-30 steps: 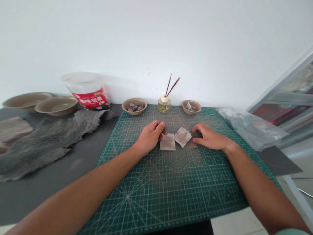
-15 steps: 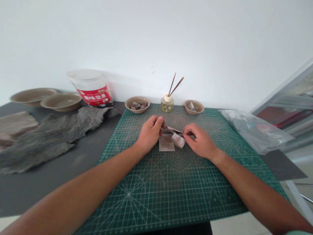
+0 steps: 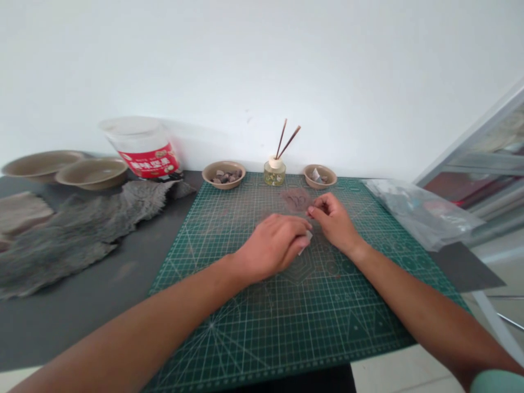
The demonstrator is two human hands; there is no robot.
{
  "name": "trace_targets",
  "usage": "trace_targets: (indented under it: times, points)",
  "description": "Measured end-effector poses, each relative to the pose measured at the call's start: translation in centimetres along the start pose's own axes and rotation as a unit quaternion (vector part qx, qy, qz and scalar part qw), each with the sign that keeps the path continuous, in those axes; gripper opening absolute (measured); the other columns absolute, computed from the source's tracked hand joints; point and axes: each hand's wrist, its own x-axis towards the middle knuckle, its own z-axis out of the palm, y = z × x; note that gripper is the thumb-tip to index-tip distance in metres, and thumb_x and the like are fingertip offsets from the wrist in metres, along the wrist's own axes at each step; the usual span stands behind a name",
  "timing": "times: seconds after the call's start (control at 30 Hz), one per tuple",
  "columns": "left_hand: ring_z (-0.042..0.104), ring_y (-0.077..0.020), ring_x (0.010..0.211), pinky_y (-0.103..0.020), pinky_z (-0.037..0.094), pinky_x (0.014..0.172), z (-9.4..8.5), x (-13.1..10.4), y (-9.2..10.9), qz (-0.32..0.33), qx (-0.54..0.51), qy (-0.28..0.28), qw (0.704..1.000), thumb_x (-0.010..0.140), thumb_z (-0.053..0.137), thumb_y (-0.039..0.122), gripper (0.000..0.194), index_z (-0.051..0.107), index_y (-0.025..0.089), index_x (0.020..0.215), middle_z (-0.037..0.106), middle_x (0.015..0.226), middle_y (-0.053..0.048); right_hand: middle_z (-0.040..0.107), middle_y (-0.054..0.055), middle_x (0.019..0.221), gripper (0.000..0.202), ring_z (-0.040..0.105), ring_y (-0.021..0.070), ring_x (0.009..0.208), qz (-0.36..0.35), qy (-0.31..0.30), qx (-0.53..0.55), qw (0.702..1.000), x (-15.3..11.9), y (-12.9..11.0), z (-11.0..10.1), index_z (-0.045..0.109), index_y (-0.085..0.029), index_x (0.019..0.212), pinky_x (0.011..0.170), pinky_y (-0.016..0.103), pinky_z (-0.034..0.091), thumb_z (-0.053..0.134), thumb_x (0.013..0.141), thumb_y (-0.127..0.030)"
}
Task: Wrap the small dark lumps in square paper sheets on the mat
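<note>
My left hand (image 3: 272,245) is over the middle of the green cutting mat (image 3: 262,322), its fingers closed on a small pale piece (image 3: 305,242) that sticks out past the fingertips. Beside it, to the right, my right hand (image 3: 333,221) pinches something too small and blurred to name. A reddish-brown smudged patch (image 3: 296,200) shows on the mat just beyond the fingers. Whatever lies under my left hand is hidden.
Along the wall stand a bowl of brown lumps (image 3: 224,176), a reed diffuser (image 3: 274,172) and a smaller bowl (image 3: 320,177). At left are larger bowls (image 3: 92,173), a red-labelled tub (image 3: 149,158) and grey cloth (image 3: 82,234). Plastic bags (image 3: 426,210) lie right.
My left hand has moved right and turned palm down, covering where the pale square was. The thin strip between the hands no longer shows. The view has shifted slightly.
</note>
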Motion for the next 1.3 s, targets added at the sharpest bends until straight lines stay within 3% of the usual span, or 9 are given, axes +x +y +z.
trace_targets:
  times: [0.13,0.27,0.47,0.63,0.77,0.9,0.97,1.13,1.3]
  points:
    - [0.062,-0.0230,0.115,-0.038,0.042,0.104,2.2,0.2,0.1,0.140,0.027,-0.156,0.977,0.103,0.045,0.033,0.023,0.059,0.017,0.095,0.070,0.116,-0.012,0.061,-0.001,0.081,0.014,0.061,0.0190,0.077,0.007,-0.006,0.014,1.000,0.3,0.4,0.3,0.051,-0.023,0.088,0.075,0.035,0.047,0.063,0.086,-0.030]
    - [0.066,-0.0226,0.095,-0.039,0.048,0.094,2.6,0.1,-1.3,0.069,0.124,-0.234,0.962,0.102,0.045,0.036,0.025,0.058,0.016,0.096,0.070,0.099,-0.009,0.060,-0.001,0.081,0.014,0.059,0.0193,0.078,-0.006,0.022,-0.007,1.000,0.5,0.7,-0.4,0.052,-0.023,0.088,0.076,0.036,0.047,0.062,0.087,-0.032]
    - [0.065,-0.0246,0.090,-0.039,0.048,0.084,0.4,0.0,-3.3,-0.043,0.242,-0.226,0.943,0.103,0.042,0.036,0.026,0.057,0.017,0.095,0.068,0.095,-0.008,0.057,0.000,0.081,0.010,0.056,0.0182,0.074,-0.042,0.016,-0.085,0.995,0.0,-0.1,-1.3,0.052,-0.023,0.087,0.070,0.034,0.044,0.059,0.089,-0.028]
    - [0.064,-0.0248,0.084,-0.037,0.045,0.077,-1.4,-0.3,-4.9,-0.204,0.253,-0.152,0.933,0.101,0.045,0.038,0.026,0.056,0.019,0.089,0.066,0.086,-0.007,0.055,0.002,0.080,0.011,0.053,0.0190,0.075,-0.211,0.016,-0.224,0.951,-1.2,-1.8,-1.7,0.050,-0.022,0.083,0.070,0.034,0.042,0.055,0.084,-0.012]
    - [0.061,-0.0194,0.073,-0.031,0.042,0.068,-2.1,-0.2,-4.8,-0.325,0.105,-0.024,0.939,0.101,0.041,0.045,0.031,0.056,0.020,0.091,0.063,0.078,-0.002,0.060,0.004,0.082,0.013,0.053,0.0212,0.078,-0.379,-0.153,-0.289,0.866,-2.6,-3.3,-1.2,0.056,-0.021,0.088,0.073,0.037,0.043,0.056,0.082,-0.009]
    - [0.054,-0.0140,0.068,-0.026,0.042,0.063,-1.7,0.0,-3.5,-0.332,-0.110,0.048,0.935,0.099,0.045,0.047,0.031,0.056,0.020,0.087,0.057,0.072,0.002,0.064,0.006,0.089,0.025,0.057,0.0224,0.081,-0.403,-0.330,-0.222,0.824,-3.7,-4.3,-0.2,0.062,-0.021,0.101,0.076,0.039,0.046,0.065,0.088,-0.043]
    - [0.049,-0.0114,0.060,-0.024,0.040,0.057,-1.2,-0.1,-2.8,-0.337,-0.229,0.053,0.912,0.098,0.048,0.049,0.032,0.056,0.020,0.085,0.052,0.067,0.004,0.064,0.005,0.089,0.033,0.058,0.0221,0.081,-0.379,-0.320,-0.168,0.852,-3.7,-4.3,-0.1,0.061,-0.023,0.108,0.076,0.039,0.047,0.064,0.088,-0.049]
    - [0.048,-0.0070,0.054,-0.022,0.045,0.056,0.2,-0.3,-1.0,-0.363,-0.497,0.045,0.787,0.089,0.065,0.049,0.035,0.053,0.018,0.082,0.050,0.066,0.006,0.059,0.002,0.086,0.030,0.056,0.0179,0.074,-0.270,-0.144,-0.136,0.942,-3.2,-3.4,-1.0,0.055,-0.027,0.121,0.069,0.034,0.048,0.063,0.092,-0.028]
    - [0.056,-0.0071,0.054,-0.021,0.048,0.058,1.1,-0.2,-0.1,-0.403,-0.566,0.056,0.717,0.080,0.078,0.043,0.037,0.052,0.017,0.083,0.060,0.067,0.005,0.060,0.005,0.102,0.034,0.056,0.0180,0.081,-0.221,-0.169,-0.089,0.956,-3.4,-2.9,0.0,0.054,-0.027,0.124,0.071,0.034,0.050,0.065,0.092,-0.027]
